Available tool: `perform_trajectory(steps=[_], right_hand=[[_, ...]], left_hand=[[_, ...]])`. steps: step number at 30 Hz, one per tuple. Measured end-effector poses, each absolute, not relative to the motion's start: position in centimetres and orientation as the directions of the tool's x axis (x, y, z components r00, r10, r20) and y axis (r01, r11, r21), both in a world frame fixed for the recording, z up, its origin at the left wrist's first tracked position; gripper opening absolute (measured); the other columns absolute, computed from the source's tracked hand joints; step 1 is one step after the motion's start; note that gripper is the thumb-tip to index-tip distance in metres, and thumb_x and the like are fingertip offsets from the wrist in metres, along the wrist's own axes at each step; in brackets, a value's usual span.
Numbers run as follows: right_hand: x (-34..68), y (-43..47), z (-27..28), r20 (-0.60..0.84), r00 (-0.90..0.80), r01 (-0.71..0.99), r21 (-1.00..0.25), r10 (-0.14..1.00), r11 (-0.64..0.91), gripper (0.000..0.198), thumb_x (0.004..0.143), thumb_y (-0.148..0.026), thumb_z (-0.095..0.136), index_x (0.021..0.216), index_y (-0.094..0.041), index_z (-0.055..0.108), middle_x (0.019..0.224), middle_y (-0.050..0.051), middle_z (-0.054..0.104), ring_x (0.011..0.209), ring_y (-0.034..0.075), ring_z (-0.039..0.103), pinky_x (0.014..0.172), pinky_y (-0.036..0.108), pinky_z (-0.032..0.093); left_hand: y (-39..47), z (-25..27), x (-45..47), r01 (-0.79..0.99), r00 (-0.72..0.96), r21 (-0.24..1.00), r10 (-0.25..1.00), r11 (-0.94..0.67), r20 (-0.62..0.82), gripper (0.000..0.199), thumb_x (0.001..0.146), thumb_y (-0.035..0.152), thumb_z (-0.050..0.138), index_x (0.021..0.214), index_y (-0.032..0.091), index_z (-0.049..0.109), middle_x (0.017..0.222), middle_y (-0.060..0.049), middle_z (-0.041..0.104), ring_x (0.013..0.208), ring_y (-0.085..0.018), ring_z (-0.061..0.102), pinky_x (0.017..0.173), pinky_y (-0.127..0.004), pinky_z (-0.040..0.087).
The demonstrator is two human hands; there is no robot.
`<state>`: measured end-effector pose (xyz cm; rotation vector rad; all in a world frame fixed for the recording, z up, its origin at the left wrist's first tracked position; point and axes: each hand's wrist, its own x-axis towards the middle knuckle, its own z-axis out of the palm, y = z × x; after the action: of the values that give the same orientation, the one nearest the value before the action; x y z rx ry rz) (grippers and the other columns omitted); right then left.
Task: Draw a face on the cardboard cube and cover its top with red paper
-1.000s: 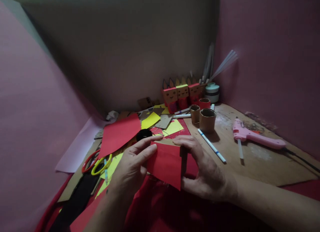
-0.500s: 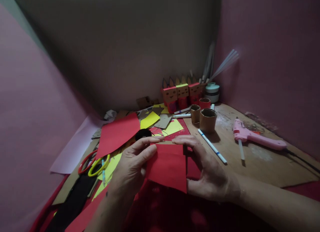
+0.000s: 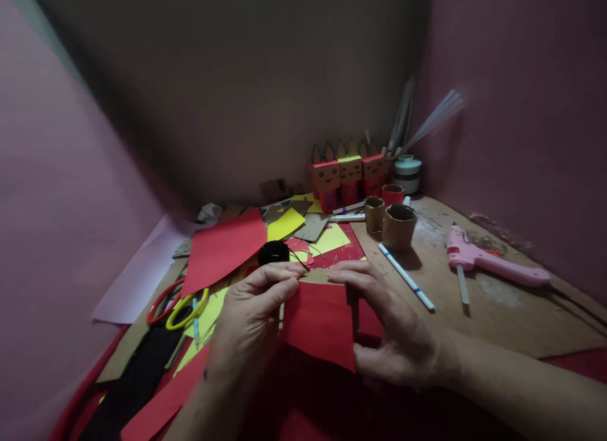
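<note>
Between my hands is a piece of red paper [image 3: 318, 321] lying against a brown cardboard piece [image 3: 317, 276], whose top edge shows above the paper. My left hand [image 3: 256, 308] is closed on the upper left corner, thumb on the near side and fingers along the top. My right hand [image 3: 393, 321] grips the right side, its fingers bent over the top edge and its thumb low by the paper's bottom corner. Just beyond my left fingers lies a bundle of black thread [image 3: 274, 254]. How far the cardboard extends behind the paper is hidden.
On the right are a pink glue gun [image 3: 493, 260], a white marker [image 3: 406, 278] and cardboard cups [image 3: 399, 229]. Boxy figures with drawn faces [image 3: 349, 172] stand at the back. Scissors [image 3: 187, 311], a large red sheet [image 3: 227, 248] and yellow scraps [image 3: 286, 224] lie left.
The red paper sits slightly lower against the cardboard, so more brown edge shows at the top. Both hands keep their hold; the view has shifted a little.
</note>
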<state>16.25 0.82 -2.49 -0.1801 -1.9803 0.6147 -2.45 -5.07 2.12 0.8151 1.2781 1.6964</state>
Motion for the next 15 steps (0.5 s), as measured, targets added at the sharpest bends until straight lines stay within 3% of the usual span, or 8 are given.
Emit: perform_trajectory(steps=[6,11,15], right_hand=[[16.12,0.72,-2.62,0.778,-0.489,-0.133,-0.513,0.394,0.848,0.074,0.077,-0.004,0.071,0.143,-0.022,0.044,0.131,0.013,0.057,0.125,0.026,0.058,0.101,0.042,0.059],[16.15,0.75,-2.71,0.772,-0.496,-0.135,-0.522,0.399,0.842,0.073,0.078,-0.009,0.073,0.143,-0.025,0.043,0.130,0.013,0.059,0.123,0.029,0.061,0.097,0.045,0.061],[16.22,0.79,-2.24,0.768,-0.485,-0.109,-0.528,0.418,0.842,0.069,0.079,-0.012,0.074,0.141,-0.024,0.045,0.129,0.013,0.060,0.122,0.028,0.062,0.097,0.044,0.060]], left_hand=[[-5.36,2.05,-2.28,-0.209,-0.417,0.974,0.909,-0.087,-0.008,0.022,0.063,0.031,0.092,0.062,0.018,0.075,0.091,-0.001,0.072,0.080,-0.015,0.065,0.072,-0.023,0.053],[-5.24,1.86,-2.19,-0.153,-0.399,0.986,0.917,-0.070,0.003,0.025,0.068,0.036,0.090,0.067,0.016,0.074,0.091,-0.002,0.071,0.071,-0.013,0.063,0.064,-0.022,0.050],[-5.29,1.54,-2.39,-0.128,-0.353,0.991,0.936,-0.034,-0.013,0.028,0.079,0.046,0.082,0.091,0.021,0.077,0.099,-0.005,0.075,0.079,-0.017,0.069,0.067,-0.024,0.054]])
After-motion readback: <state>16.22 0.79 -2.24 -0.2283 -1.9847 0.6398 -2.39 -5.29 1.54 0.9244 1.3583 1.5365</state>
